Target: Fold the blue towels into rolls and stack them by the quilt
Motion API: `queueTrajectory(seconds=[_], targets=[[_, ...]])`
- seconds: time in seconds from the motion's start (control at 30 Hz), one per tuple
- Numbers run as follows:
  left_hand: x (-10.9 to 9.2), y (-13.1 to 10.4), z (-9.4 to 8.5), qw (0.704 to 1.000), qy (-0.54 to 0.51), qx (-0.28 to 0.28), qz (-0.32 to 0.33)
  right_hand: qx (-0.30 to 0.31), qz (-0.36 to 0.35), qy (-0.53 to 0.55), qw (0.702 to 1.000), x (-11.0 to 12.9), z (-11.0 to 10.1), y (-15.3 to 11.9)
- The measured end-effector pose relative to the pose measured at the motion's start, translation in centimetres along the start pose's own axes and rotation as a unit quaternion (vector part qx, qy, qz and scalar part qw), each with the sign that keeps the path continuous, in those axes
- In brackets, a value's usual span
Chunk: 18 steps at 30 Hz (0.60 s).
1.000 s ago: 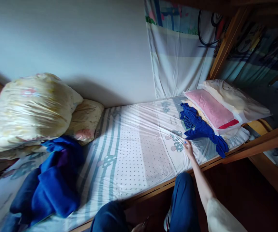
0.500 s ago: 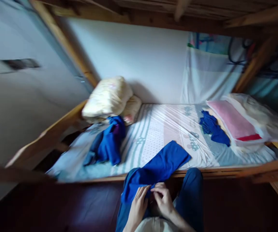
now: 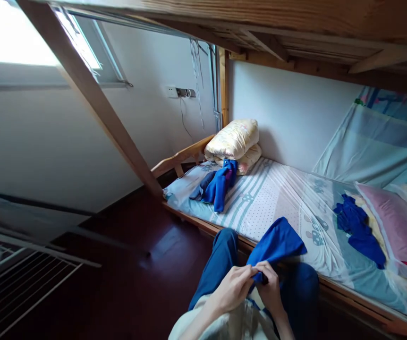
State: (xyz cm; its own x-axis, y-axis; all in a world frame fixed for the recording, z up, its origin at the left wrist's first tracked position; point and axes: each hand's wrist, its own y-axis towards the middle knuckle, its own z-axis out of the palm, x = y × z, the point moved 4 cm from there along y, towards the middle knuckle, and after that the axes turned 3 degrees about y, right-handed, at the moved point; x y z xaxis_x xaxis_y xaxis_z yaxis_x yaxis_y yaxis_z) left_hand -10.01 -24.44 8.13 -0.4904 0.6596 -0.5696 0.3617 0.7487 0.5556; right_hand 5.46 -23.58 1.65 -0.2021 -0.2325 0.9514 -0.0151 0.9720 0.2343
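Observation:
A blue cloth (image 3: 277, 241) stretches from the bed's edge to my lap, its near end bunched between my hands. My left hand (image 3: 237, 285) pinches this end from the left side. Close beside it, my right hand (image 3: 269, 281) has its fingers closed on the same bunched part. The fingertips nearly meet, and the cloth hides some of them. On the mattress (image 3: 260, 212) lie a blue garment (image 3: 219, 186) at the left and a crumpled blue cloth (image 3: 359, 229) at the right.
Folded cream quilt (image 3: 235, 139) at the bed's far-left end; pink pillow (image 3: 394, 217) at the right. A slanting wooden post (image 3: 100, 108) and the upper bunk frame (image 3: 295, 23) surround the bed. A white metal rack (image 3: 40, 288) stands at lower left.
The view has swung left, showing the window, post and rack. My hands have lifted the near end of the blue cloth, and less of it lies over my left leg.

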Motion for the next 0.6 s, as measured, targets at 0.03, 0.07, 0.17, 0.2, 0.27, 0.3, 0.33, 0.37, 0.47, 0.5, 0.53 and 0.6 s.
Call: queueTrajectory(seconds=[0.03, 0.07, 0.17, 0.2, 0.27, 0.3, 0.33, 0.37, 0.47, 0.5, 0.53, 0.6], targets=[[-0.4, 0.1, -0.8, 1.000, 0.009, -0.001, 0.019, 0.011, -0.004, 0.001, 1.000, 0.1, 0.1, -0.2], [-0.7, 0.3, -1.8, 0.999, 0.021, -0.005, 0.037, 0.011, -0.003, -0.002, 1.000, 0.0, 0.0, -0.4], [-1.2, 1.1, -6.1, 0.992, 0.060, -0.087, 0.072, -0.041, 0.015, -0.027, 0.999, -0.6, -1.7, -0.8], [-1.1, 1.3, -7.8, 0.985, 0.077, -0.138, 0.077, -0.058, 0.019, -0.038, 0.997, -1.0, -2.5, -0.9], [-0.7, 1.6, -11.3, 0.959, 0.117, -0.250, 0.067, -0.082, 0.019, -0.065, 0.994, -2.0, -4.6, -1.1], [-0.3, 1.6, -12.9, 0.941, 0.141, -0.302, 0.054, -0.090, 0.018, -0.080, 0.993, -2.6, -5.6, -1.3], [0.2, 1.5, -14.4, 0.923, 0.164, -0.345, 0.034, -0.095, 0.018, -0.095, 0.991, -3.2, -6.7, -1.4], [0.7, 1.4, -15.8, 0.905, 0.185, -0.383, 0.007, -0.098, 0.020, -0.111, 0.989, -3.7, -7.8, -1.6], [2.3, 1.1, -19.1, 0.860, 0.224, -0.452, -0.073, -0.092, 0.034, -0.149, 0.984, -4.9, -10.3, -2.3], [2.8, 1.0, -19.9, 0.850, 0.230, -0.465, -0.091, -0.089, 0.040, -0.159, 0.982, -5.1, -11.0, -2.6], [3.2, 0.9, -20.7, 0.841, 0.234, -0.476, -0.102, -0.088, 0.046, -0.169, 0.981, -5.2, -11.6, -2.9], [3.8, 0.8, -21.8, 0.829, 0.242, -0.491, -0.116, -0.093, 0.057, -0.187, 0.976, -5.2, -12.5, -3.3]])
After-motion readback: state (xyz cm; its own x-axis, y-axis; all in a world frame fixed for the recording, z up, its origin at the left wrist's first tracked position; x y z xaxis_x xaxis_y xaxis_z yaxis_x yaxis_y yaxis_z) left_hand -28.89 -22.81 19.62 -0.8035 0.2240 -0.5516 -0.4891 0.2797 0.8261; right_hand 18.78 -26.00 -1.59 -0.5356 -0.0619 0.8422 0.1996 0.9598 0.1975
